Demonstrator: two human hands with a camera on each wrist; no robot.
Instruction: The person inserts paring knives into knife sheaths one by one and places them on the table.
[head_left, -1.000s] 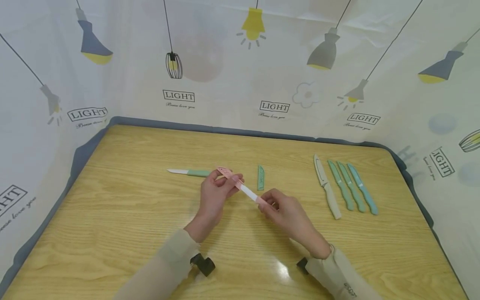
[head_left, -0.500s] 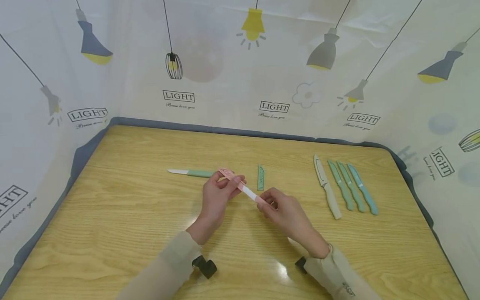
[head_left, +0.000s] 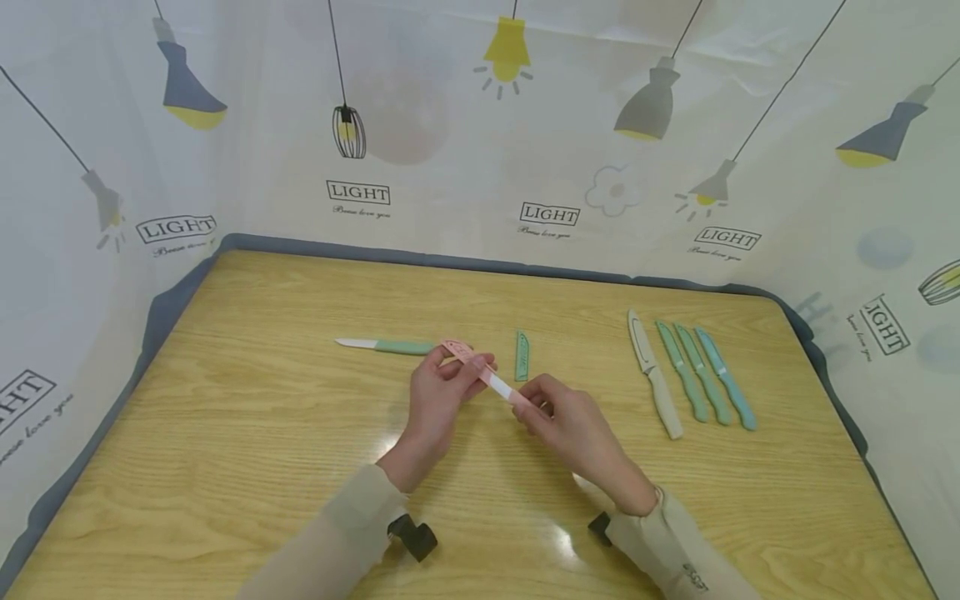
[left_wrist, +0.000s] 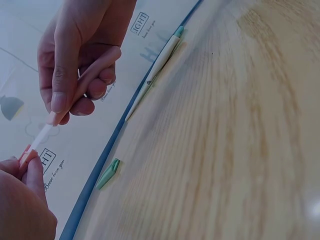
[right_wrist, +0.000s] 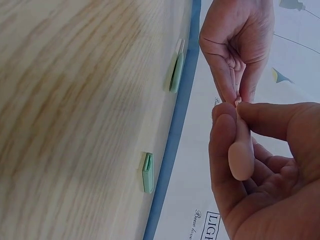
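Note:
My left hand pinches a pink knife sheath between thumb and fingers. In my right hand is the pink handle of a small knife, whose white blade runs partly into the sheath. A bare stretch of blade shows between the two hands, held above the table. Just behind my left hand lies a green-handled knife with its white blade uncovered. A separate green sheath rests on the table beyond the gap between my hands.
On the right of the wooden table lie a cream sheathed knife, two green sheathed knives and a blue one, side by side. A printed cloth stands round the table's back and sides.
My left hand has shifted slightly right with the pink sheath, towards my right hand. Less of the white blade shows between them. My right hand has hardly moved.

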